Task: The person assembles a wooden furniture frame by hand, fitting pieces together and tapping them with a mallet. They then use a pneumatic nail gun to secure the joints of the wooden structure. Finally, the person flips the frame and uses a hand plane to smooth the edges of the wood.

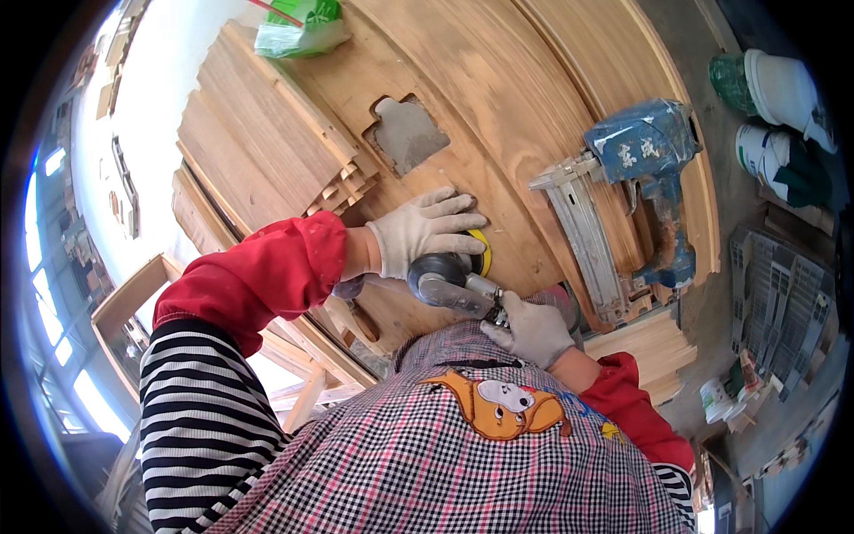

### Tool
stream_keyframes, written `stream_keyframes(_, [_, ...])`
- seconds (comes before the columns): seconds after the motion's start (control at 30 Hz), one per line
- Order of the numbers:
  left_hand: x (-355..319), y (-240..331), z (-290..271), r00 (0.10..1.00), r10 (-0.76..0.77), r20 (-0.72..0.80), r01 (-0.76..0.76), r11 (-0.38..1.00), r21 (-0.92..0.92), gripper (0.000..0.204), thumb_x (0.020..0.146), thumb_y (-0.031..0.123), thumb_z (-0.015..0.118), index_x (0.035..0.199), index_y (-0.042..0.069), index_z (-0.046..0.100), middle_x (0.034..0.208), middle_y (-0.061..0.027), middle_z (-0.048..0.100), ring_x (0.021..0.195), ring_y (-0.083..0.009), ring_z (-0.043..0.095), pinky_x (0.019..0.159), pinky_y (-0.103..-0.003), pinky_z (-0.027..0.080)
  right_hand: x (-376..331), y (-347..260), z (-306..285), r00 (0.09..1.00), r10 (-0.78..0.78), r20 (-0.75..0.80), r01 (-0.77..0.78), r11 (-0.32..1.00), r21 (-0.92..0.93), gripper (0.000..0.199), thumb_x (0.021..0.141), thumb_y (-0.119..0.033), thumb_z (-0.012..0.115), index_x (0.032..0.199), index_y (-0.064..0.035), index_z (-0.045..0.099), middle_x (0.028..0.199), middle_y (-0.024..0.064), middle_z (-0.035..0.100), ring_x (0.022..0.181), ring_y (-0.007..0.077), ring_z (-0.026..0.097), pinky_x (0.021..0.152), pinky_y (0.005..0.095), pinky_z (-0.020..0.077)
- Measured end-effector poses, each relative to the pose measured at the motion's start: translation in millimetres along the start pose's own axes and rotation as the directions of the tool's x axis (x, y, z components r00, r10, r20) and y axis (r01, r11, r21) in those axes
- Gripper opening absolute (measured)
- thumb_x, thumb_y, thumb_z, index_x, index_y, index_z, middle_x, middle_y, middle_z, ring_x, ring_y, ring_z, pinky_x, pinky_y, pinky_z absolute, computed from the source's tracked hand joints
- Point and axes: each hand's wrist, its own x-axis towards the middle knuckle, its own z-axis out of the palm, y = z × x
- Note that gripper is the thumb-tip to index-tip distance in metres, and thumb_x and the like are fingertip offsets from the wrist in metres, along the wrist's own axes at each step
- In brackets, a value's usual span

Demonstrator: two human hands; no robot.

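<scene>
My left hand (425,230) wears a pale work glove and lies flat with its fingers stretched out. It rests against the far side of a round air sander (438,271), which has a black body and a yellow-edged pad (483,253). My right hand (536,331), also gloved, is closed round the sander's rear end by the metal fitting (485,287). The sander is at the near edge of a wooden board (507,233); whether its pad lies flat on the wood is hidden. Beyond my left hand, the board has an irregular cutout (407,133) showing grey beneath.
A blue nail gun (645,147) lies on wood panels at the right. Stacked wooden strips (258,133) stand left of the board, with a green plastic bag (302,27) at the far end. White buckets (783,89) and a grey crate (778,294) are on the floor at right.
</scene>
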Motion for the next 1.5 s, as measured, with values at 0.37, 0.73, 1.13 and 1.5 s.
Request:
stream_keyframes(0.37, [1,-3,4,1.000,-0.001,0.025,-0.001,0.998,0.059,0.062,0.072,0.034,0.072,0.128,0.021,0.051,0.140,-0.0141,0.046,0.130,-0.0402,0.042,0.109,-0.056,0.029,18,5,-8,0.971,0.024,0.238,-0.065,0.985,0.162,0.063,0.088,-0.057,0.051,0.114,0.0010,0.048,0.083,0.0244,0.066,0.079,0.0402,0.066,0.070,0.0489,0.0519])
stream_keyframes(0.73, [-2,14,1,1.000,-0.015,-0.011,0.017,0.991,0.136,0.075,0.067,0.040,0.075,0.132,0.017,0.046,0.140,-0.0139,0.045,0.131,-0.0402,0.039,0.111,-0.055,0.027,-41,-7,-75,0.975,-0.221,0.022,0.217,0.969,0.118,0.055,0.093,-0.044,0.051,0.122,0.0020,0.049,0.107,0.0263,0.062,0.105,0.0382,0.060,0.089,0.0456,0.0474])
stream_keyframes(1.13, [0,72,1,0.905,-0.398,-0.149,0.424,0.824,0.376,0.073,0.067,0.028,0.075,0.133,0.012,0.047,0.135,-0.0134,0.047,0.130,-0.0365,0.041,0.110,-0.047,0.033,-52,50,-178,0.765,0.155,-0.625,-0.277,0.955,-0.102,0.052,0.075,-0.036,0.066,0.111,0.0005,0.056,0.111,0.0237,0.060,0.106,0.0395,0.056,0.091,0.0450,0.0459])
stream_keyframes(1.5, [32,202,16,0.105,-0.551,-0.828,0.685,0.644,-0.342,0.058,0.086,0.002,0.060,0.140,0.002,0.039,0.133,-0.0100,0.049,0.123,-0.0174,0.048,0.104,-0.032,0.040,-275,253,-216,0.894,0.227,-0.387,0.031,0.830,0.557,0.052,0.066,-0.027,0.076,0.105,0.0004,0.059,0.089,0.0097,0.060,0.082,0.0193,0.056,0.076,0.0333,0.0472])
